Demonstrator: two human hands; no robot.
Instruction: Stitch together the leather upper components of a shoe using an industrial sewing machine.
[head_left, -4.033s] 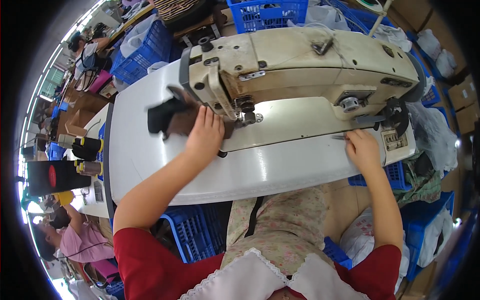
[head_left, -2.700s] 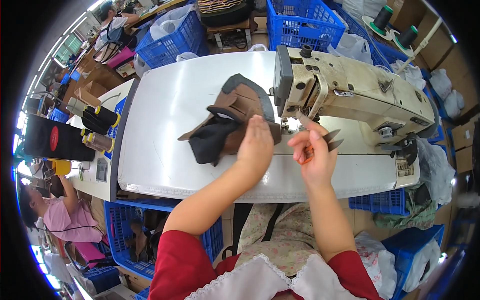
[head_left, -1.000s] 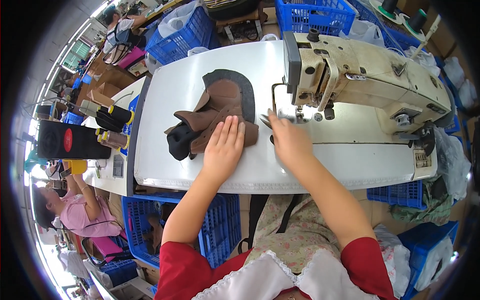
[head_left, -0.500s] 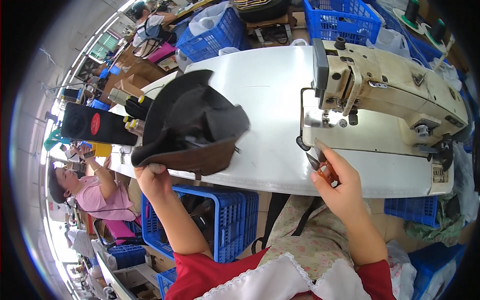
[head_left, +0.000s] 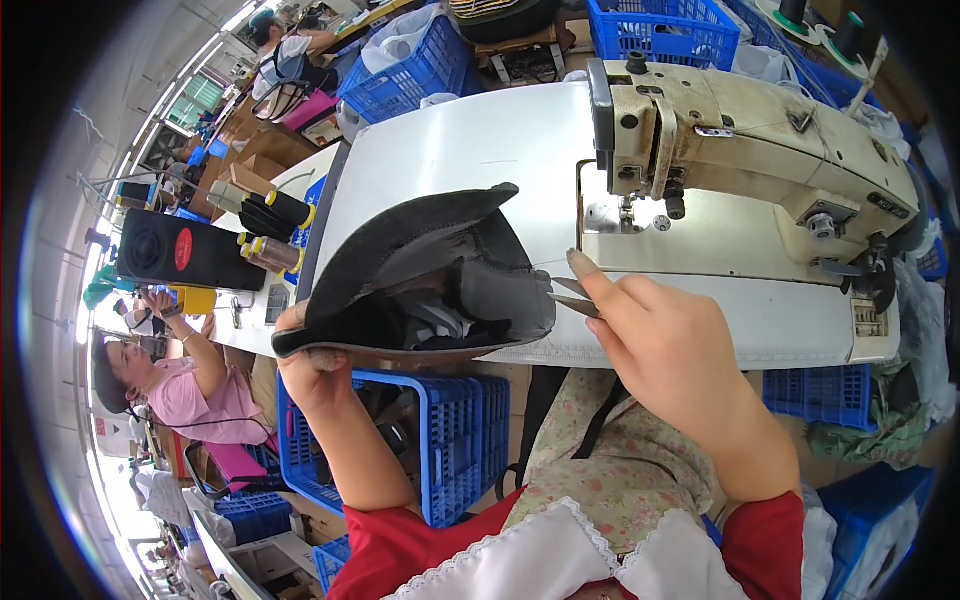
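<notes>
Lifted off the counter since a second ago, the dark shoe upper is now held up in front of the person, over the counter's near edge. The left hand grips the piece from below at its lower left rim, fingers clenched on the edge. The right hand is closed on a small pair of metal snips, whose tips touch the right side of the shoe upper. Behind them stands a cream sewing machine on the white counter, its needle area just above the snips. A blue crate sits below the counter beside the person's knees. At far left, another person in pink works at a neighbouring station.
</notes>
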